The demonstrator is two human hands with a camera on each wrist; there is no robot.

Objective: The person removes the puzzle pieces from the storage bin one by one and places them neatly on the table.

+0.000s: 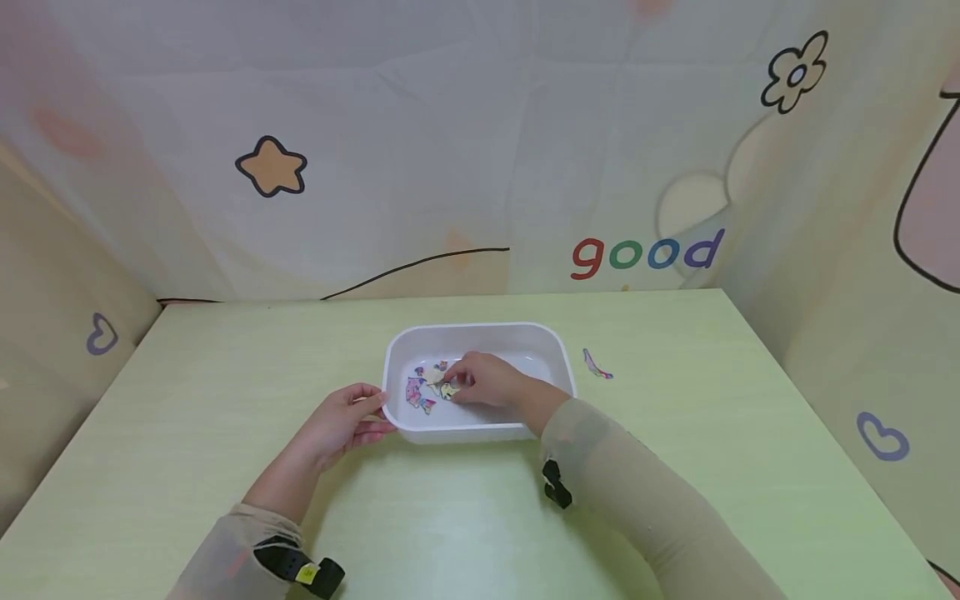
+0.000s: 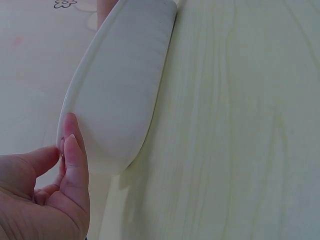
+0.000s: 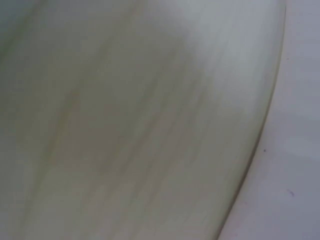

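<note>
A white plastic tray (image 1: 480, 434) sits on the table. At its left end my left hand (image 1: 347, 423) pinches the rim between thumb and fingers; the left wrist view shows this hand (image 2: 60, 190) at the tray's outer wall (image 2: 120, 85). My right hand (image 1: 491, 383) reaches inside the tray, curled fingertips pinching a small yellow sticker (image 1: 448, 390). Beside it on the tray floor lie several small colourful stickers, among them a pink one (image 1: 414, 390). The right wrist view holds only tabletop and tray wall (image 3: 290, 150), no hand.
One thin pink sticker (image 1: 597, 365) lies on the light green table (image 1: 712, 467), to the right of the tray. Patterned cloth (image 1: 420, 150) hangs behind the table and along both sides.
</note>
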